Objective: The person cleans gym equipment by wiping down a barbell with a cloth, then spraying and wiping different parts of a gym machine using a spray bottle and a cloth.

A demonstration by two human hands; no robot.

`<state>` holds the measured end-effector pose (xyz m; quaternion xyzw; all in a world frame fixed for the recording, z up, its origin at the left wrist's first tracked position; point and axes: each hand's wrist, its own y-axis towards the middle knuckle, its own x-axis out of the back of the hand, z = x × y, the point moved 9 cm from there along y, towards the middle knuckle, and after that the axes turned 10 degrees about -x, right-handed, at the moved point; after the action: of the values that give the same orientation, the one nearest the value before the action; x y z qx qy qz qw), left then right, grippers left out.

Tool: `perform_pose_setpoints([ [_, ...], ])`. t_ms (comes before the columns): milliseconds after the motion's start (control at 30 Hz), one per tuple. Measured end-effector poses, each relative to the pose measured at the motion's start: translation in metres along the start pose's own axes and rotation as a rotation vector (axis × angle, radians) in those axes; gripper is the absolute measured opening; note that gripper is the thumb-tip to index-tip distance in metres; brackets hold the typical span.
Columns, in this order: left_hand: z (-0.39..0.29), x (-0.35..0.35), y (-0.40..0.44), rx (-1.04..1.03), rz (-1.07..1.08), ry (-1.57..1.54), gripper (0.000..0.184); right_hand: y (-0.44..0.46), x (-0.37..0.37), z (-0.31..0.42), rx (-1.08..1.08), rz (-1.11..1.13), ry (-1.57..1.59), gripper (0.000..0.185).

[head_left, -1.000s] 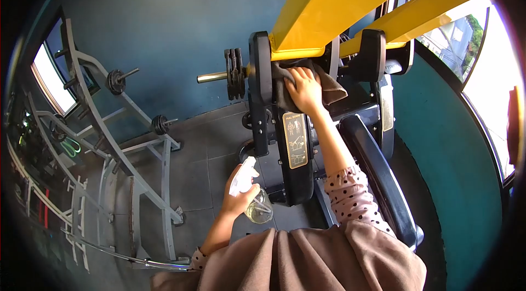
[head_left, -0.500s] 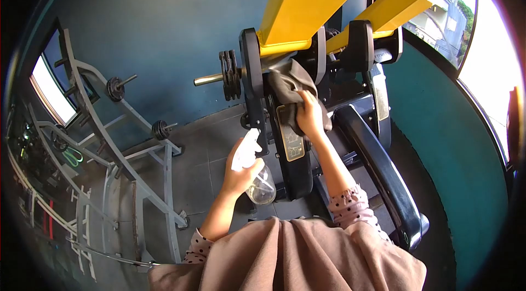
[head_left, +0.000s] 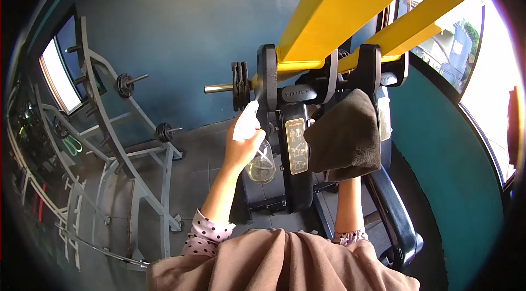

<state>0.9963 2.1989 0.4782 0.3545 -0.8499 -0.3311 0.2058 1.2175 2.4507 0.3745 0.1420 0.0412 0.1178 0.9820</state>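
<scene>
My left hand is closed around the white trigger head of a clear spray bottle with some liquid in it. Its nozzle points up at the black upright plate of a gym machine, and a faint mist shows there. A dark grey-brown cloth drapes over my right hand, hiding the fingers; only the right forearm shows below. The cloth hangs beside the machine's post, which carries a yellow-framed instruction label. Above the label is a black part marked "FITNESS".
Two thick yellow arms slope up to the right above the machine. Black weight plates sit on a metal bar at its left. A padded black beam lies at right. A grey rack stands left, windows at right.
My right hand has drawn the cloth back from the machine's upper part, down and to the right. My left hand has raised the spray bottle slightly, and mist now shows near its nozzle.
</scene>
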Motion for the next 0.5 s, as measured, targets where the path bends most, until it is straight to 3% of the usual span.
perform_pose_setpoints([
  [100, -0.002, 0.005, -0.004, 0.033, -0.024, -0.061, 0.061, -0.010, -0.020, 0.016, -0.133, 0.155, 0.736, 0.066],
  [167, -0.013, 0.013, -0.007, -0.011, -0.037, -0.012, 0.059, -0.029, -0.042, 0.033, -0.124, 0.181, 0.897, 0.068],
  [200, -0.018, 0.018, -0.010, -0.034, -0.044, 0.014, 0.058, -0.040, -0.053, 0.050, -0.039, 0.162, 0.848, 0.069],
  [233, -0.018, 0.023, -0.013, -0.007, -0.026, 0.012, 0.058, -0.059, -0.059, 0.091, 0.250, 0.082, 0.594, 0.052],
  [300, -0.012, 0.034, -0.028, 0.029, -0.057, -0.073, 0.059, -0.072, -0.104, 0.142, 0.691, 0.095, -0.111, 0.044],
  [367, -0.006, 0.047, -0.041, 0.014, -0.045, -0.054, 0.062, -0.081, -0.144, 0.195, 1.064, -0.081, -0.481, 0.036],
  [433, 0.002, 0.063, -0.055, 0.015, -0.051, -0.015, 0.063, -0.073, -0.191, 0.211, 1.214, -0.201, -0.567, 0.046],
  [500, 0.009, 0.077, -0.069, 0.067, -0.074, -0.018, 0.063, -0.040, -0.234, 0.217, 1.090, 0.038, -0.567, 0.068],
])
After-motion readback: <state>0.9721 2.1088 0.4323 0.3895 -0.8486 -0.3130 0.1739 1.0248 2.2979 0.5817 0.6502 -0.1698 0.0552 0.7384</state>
